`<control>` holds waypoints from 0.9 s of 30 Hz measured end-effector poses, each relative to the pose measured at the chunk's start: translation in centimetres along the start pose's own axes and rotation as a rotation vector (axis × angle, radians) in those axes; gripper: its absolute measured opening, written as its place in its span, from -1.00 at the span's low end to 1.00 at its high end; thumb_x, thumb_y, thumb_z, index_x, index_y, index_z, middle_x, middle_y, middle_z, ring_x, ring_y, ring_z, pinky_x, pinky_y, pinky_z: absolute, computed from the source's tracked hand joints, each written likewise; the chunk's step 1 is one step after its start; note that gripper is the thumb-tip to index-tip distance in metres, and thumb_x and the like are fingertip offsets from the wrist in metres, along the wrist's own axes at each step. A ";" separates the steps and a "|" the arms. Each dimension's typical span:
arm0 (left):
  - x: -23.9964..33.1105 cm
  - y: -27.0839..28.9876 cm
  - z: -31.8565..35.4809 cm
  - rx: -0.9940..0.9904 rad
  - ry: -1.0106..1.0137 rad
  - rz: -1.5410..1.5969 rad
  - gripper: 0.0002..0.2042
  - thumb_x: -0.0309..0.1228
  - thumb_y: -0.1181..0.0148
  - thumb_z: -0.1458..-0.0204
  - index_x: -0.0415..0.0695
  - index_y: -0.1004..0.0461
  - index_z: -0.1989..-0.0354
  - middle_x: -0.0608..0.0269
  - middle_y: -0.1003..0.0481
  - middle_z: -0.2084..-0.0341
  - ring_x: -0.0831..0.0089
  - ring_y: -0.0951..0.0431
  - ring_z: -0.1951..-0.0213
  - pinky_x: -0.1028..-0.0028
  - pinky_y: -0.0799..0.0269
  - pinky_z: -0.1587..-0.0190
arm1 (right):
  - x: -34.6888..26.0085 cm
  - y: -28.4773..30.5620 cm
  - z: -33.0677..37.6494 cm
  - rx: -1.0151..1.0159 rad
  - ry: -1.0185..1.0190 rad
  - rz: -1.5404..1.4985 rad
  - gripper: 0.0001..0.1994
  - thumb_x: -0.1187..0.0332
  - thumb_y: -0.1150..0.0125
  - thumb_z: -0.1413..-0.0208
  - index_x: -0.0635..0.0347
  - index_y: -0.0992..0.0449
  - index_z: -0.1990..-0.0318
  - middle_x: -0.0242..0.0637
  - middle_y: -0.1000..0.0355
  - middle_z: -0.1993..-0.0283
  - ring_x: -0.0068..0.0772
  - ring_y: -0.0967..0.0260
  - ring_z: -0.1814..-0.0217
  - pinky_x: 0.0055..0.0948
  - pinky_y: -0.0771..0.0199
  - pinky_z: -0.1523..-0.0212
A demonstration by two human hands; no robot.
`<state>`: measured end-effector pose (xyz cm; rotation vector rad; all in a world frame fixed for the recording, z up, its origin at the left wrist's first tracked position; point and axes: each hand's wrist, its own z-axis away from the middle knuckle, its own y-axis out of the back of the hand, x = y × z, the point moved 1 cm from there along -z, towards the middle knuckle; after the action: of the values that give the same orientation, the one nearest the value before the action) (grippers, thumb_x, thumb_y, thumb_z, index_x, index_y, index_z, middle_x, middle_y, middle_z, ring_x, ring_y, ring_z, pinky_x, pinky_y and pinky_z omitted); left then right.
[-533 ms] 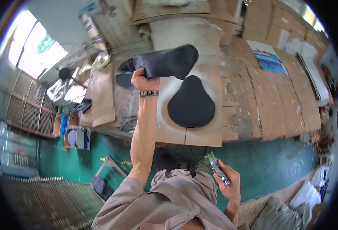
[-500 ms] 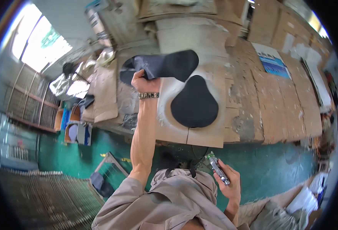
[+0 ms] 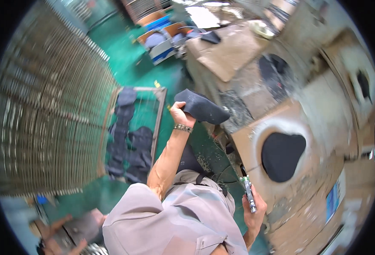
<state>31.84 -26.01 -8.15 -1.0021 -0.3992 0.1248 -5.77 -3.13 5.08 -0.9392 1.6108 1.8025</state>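
Left hand (image 3: 180, 114) raised on an outstretched arm, fingers closed around one end of a dark saddle-shaped pad (image 3: 201, 107); pad sticks out to the right of the fist, held in the air over the green floor (image 3: 130, 63) and the near-left edge of the workbench (image 3: 319, 106). Metal watch (image 3: 183, 127) on that wrist. Right hand (image 3: 253, 212) low at the near right, fingers wrapped shut around a slim spray gun (image 3: 248, 192), its tip pointing up and away from the body toward the bench.

Second dark pad (image 3: 281, 154), same shape, lies flat on a cardboard sheet (image 3: 247, 140) on the bench, ringed by a pale halo of overspray, just right of the gun, well apart from the held pad. Bench top covered in stained cardboard; further dark patches at the far right, too blurred to tell what they are.

Left of the raised arm, a wire mesh tray (image 3: 157, 119) with a wooden frame sits on the floor with several dark pads (image 3: 128, 144) laid on it. Stack of wire racks (image 3: 43, 114) fills the far left. Blue and white crates (image 3: 164, 44) on the floor at the far side. Person's grey shirt (image 3: 170, 221) fills the near centre. View is motion-blurred overall.
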 end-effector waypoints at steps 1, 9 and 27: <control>2.1 2.0 -1.0 0.034 -0.040 0.035 -0.76 -0.47 -0.08 0.12 -0.21 -0.52 0.25 0.12 -0.60 0.20 0.09 -0.63 0.09 0.05 -0.53 -0.11 | -0.8 -1.3 -1.1 -0.019 -0.023 -0.007 -0.47 0.55 -0.39 -0.06 0.36 -0.49 -0.25 0.02 -0.54 0.22 -0.01 -0.53 0.26 -0.23 -0.51 0.16; 16.9 17.6 -13.1 0.448 -0.286 0.240 -0.94 -0.45 -0.11 0.21 -0.07 -0.37 0.54 0.22 -0.51 0.42 0.18 -0.56 0.33 0.16 -0.56 0.13 | -6.0 -13.8 -14.4 -0.349 -0.120 0.226 -0.55 0.40 -0.33 -0.21 0.38 -0.50 -0.22 0.08 -0.52 0.27 0.03 -0.50 0.30 -0.19 -0.49 0.20; 35.4 42.8 -45.7 0.769 -0.788 0.664 -0.45 -0.39 -0.18 0.25 -0.29 -0.54 -0.05 -0.04 -0.55 -0.12 -0.04 -0.57 -0.13 -0.07 -0.44 -0.28 | -5.1 -43.8 -34.9 -0.744 -0.752 0.484 -0.50 0.46 -0.30 -0.17 0.28 -0.49 -0.30 -0.34 -0.57 0.21 -0.56 -0.44 0.21 -0.49 -0.49 0.10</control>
<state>85.28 -29.19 -56.17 -0.2424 -0.6468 1.2064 36.45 -31.33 -19.16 -0.0343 0.7078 2.7235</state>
